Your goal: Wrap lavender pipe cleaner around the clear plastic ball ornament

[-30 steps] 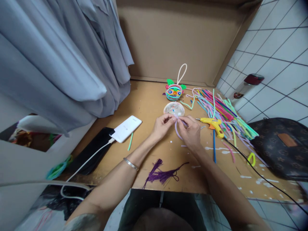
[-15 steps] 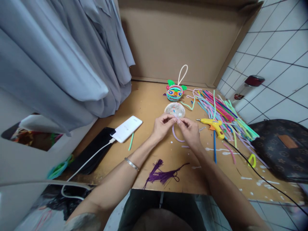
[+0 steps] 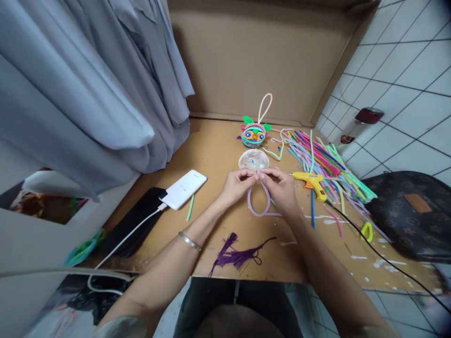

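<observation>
Lilac strip [image 3: 260,215], looped just below the grip, pinched by left hand [image 3: 236,186] and right hand [image 3: 281,187] together, forearms [image 3: 207,217] converging from either side.

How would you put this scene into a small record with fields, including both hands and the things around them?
Left hand: pinches pale purple strip
Right hand: pinches the strip beside the left hand
Strip shape: curved into a loop
Beyond hands: shallow dish, then colourful ornament
Right side: yellow glue gun, coloured strips, dark bag
Left side: white phone, cable attached
Near edge: purple tassels
</observation>
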`<state>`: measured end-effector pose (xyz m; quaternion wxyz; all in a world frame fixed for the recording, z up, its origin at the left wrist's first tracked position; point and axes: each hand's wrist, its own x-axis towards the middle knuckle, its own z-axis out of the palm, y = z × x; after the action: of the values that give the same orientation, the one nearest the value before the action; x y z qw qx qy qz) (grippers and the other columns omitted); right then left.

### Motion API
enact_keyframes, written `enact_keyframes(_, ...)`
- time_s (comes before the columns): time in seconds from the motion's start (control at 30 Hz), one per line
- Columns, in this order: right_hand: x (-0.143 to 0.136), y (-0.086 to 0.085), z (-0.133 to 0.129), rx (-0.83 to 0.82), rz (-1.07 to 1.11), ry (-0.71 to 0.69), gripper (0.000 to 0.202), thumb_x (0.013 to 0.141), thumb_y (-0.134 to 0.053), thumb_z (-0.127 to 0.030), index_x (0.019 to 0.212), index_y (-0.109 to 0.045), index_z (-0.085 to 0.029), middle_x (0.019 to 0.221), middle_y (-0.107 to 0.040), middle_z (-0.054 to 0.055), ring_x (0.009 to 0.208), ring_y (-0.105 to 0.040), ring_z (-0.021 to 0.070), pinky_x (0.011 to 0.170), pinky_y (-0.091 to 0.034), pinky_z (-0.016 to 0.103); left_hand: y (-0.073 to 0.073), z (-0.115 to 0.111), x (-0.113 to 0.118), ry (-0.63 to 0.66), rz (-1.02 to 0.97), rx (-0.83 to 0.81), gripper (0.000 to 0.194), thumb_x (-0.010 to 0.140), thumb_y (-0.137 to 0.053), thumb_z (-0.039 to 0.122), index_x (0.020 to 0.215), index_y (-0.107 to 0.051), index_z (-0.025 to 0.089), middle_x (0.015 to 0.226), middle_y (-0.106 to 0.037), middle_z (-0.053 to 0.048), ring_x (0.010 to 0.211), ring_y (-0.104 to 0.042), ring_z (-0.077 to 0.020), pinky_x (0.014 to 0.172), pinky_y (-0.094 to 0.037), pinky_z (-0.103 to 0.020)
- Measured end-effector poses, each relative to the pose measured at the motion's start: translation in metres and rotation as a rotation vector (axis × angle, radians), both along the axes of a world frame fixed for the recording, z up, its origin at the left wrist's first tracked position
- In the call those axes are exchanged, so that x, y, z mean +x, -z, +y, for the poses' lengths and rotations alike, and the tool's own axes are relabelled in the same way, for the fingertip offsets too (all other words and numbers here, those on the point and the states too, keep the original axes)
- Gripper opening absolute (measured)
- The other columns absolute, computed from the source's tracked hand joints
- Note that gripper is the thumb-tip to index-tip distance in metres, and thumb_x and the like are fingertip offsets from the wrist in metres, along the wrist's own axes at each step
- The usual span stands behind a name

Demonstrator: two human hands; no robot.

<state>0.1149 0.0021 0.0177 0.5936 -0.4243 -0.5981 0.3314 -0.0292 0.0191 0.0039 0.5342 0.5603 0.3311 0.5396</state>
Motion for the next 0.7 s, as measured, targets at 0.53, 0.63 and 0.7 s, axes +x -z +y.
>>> enact_keyframes(0.53,0.0035,-0.0079,-0.0002,-0.198,0.174,-0.097,0.017,0.062,-0.078,-0.034,0.068,-0.071,-0.020,0.071,-0.066,-0.001,0.064,-0.057,0.0123,0.058,-0.046,0.025,-0.0068,-0.0069,-0.0011,0.179,-0.037,-0.083,0.048,0.064,-0.083,0.058,0.071,-0.066,0.014,0.066,-0.056,0.003,0.062,-0.047,-0.0082,0.064,-0.038,-0.024)
enact_keyframes(0.63,-0.0004,-0.0051,0.0004,-0.145,0.160,-0.038,0.015,0.062,-0.075,-0.034,0.065,-0.068,-0.021,0.068,-0.065,-0.001,0.063,-0.056,0.0126,0.062,-0.047,0.027,-0.0055,-0.0075,0.0006,0.162,-0.035,-0.064,0.050,0.064,-0.082,0.061,0.070,-0.066,0.015,0.066,-0.056,0.002,0.063,-0.047,-0.0091,0.064,-0.038,-0.024)
enact_keyframes(0.7,-0.0040,-0.0029,-0.0007,-0.106,0.131,0.017,0.014,0.064,-0.072,-0.034,0.063,-0.066,-0.021,0.066,-0.064,-0.001,0.063,-0.055,0.0129,0.063,-0.047,0.028,-0.0029,-0.0069,0.0022,0.140,-0.031,-0.058,0.051,0.063,-0.081,0.062,0.069,-0.065,0.014,0.066,-0.055,0.002,0.062,-0.045,-0.0089,0.063,-0.037,-0.024)
